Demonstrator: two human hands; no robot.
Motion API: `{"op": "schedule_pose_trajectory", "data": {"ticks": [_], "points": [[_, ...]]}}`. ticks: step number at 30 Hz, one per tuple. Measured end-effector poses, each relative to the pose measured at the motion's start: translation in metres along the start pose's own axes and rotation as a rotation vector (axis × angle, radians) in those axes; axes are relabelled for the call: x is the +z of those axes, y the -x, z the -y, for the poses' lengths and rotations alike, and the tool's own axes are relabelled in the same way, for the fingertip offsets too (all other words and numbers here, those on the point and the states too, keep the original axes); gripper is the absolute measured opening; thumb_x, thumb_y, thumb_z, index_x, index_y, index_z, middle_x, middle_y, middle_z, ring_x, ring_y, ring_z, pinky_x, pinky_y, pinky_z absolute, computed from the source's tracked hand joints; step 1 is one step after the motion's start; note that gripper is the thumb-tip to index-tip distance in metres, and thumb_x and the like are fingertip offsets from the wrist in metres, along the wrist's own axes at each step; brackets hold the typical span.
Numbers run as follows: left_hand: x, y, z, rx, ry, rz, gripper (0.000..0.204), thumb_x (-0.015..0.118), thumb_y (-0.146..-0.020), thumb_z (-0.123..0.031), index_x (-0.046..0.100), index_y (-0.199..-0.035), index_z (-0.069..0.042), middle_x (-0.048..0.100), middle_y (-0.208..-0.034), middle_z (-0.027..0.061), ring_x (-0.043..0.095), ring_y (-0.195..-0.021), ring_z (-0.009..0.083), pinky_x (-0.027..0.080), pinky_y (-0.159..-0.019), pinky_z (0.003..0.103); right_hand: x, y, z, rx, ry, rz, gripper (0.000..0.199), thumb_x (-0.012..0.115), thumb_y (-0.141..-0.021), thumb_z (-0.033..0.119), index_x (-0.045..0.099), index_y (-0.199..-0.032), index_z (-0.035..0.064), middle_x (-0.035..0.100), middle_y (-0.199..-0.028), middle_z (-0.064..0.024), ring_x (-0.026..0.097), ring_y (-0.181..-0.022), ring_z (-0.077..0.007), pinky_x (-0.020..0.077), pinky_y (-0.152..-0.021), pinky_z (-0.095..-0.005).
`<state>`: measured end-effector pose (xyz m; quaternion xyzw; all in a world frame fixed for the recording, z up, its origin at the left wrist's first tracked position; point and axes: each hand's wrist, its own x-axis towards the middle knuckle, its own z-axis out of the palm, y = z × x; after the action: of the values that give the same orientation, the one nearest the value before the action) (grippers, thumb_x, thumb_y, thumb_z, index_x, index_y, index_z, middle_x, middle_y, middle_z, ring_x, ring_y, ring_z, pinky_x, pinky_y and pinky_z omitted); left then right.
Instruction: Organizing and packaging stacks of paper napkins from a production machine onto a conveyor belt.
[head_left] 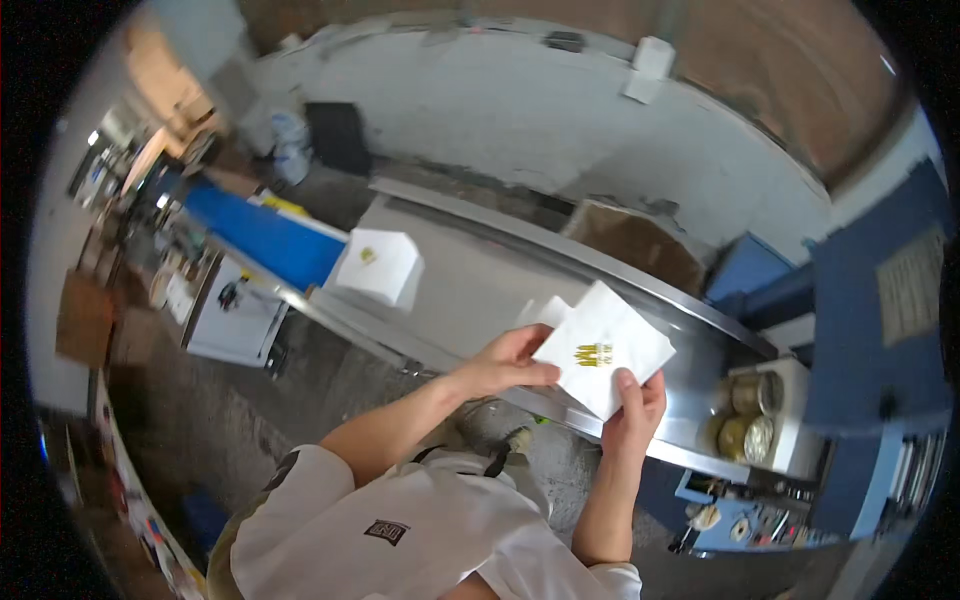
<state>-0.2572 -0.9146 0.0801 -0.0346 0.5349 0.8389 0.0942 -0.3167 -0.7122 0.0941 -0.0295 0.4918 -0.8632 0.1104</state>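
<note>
A small white folded paper bag or napkin with a gold mark (603, 345) is held up in front of me over a long metal table (470, 270). My left hand (505, 362) grips its left edge with thumb on top. My right hand (634, 405) holds its lower right corner from below. Another white sheet edge (547, 312) shows just behind the held one. A stack of the same white pieces (378, 265) lies farther left on the table.
A brown cardboard box (640, 245) sits behind the table. A white unit holding shiny metal rolls (750, 415) stands at the right end. Blue machinery (870, 330) fills the right side, a white cabinet (235, 315) stands left on the concrete floor.
</note>
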Motion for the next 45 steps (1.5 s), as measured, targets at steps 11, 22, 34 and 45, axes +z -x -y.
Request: {"op": "schedule_pose_trajectory", "data": {"ticks": [11, 22, 34, 45], "points": [[-0.117, 0.065, -0.033, 0.024, -0.177, -0.068, 0.041, 0.069, -0.091, -0.009, 0.053, -0.128, 0.002, 0.063, -0.114, 0.0075, 0.062, -0.102, 0.0137, 0.051, -0.087, 0.028, 0.055, -0.004, -0.047, 0.285, 0.377, 0.333, 0.058, 0.07, -0.085, 0.005, 0.046, -0.137, -0.0037, 0.067, -0.105, -0.009, 0.064, -0.099, -0.0161, 0.0497, -0.087, -0.0263], [-0.315, 0.117, -0.11, 0.0, 0.059, -0.52, 0.068, 0.073, -0.088, -0.023, 0.041, -0.14, 0.007, 0.063, -0.114, 0.0181, 0.065, -0.098, 0.0233, 0.056, -0.076, 0.034, 0.259, -0.031, -0.205, 0.339, 0.391, 0.204, 0.031, 0.067, -0.093, 0.013, 0.059, -0.121, 0.0019, 0.069, -0.102, -0.0042, 0.066, -0.088, -0.0115, 0.0545, -0.075, -0.028], [-0.383, 0.109, -0.097, 0.029, -0.214, -0.461, 0.059, 0.071, -0.089, -0.013, 0.043, -0.137, 0.007, 0.068, -0.107, 0.016, 0.064, -0.086, 0.0154, 0.051, -0.069, 0.029, 0.308, -0.03, -0.241, 0.273, 0.676, 0.197, 0.037, 0.067, -0.093, 0.015, 0.057, -0.123, -0.0034, 0.069, -0.099, -0.0059, 0.063, -0.082, -0.01, 0.049, -0.062, -0.0231], [-0.378, 0.115, -0.095, 0.089, -0.269, -0.481, 0.052, 0.071, -0.09, -0.017, 0.051, -0.131, 0.007, 0.065, -0.117, 0.0189, 0.063, -0.105, 0.0196, 0.052, -0.088, 0.031, 0.298, -0.025, -0.239, 0.224, 0.872, 0.287, 0.037, 0.07, -0.09, 0.019, 0.06, -0.117, -0.0043, 0.069, -0.095, -0.0053, 0.061, -0.077, -0.0097, 0.0487, -0.06, -0.0239]]}}
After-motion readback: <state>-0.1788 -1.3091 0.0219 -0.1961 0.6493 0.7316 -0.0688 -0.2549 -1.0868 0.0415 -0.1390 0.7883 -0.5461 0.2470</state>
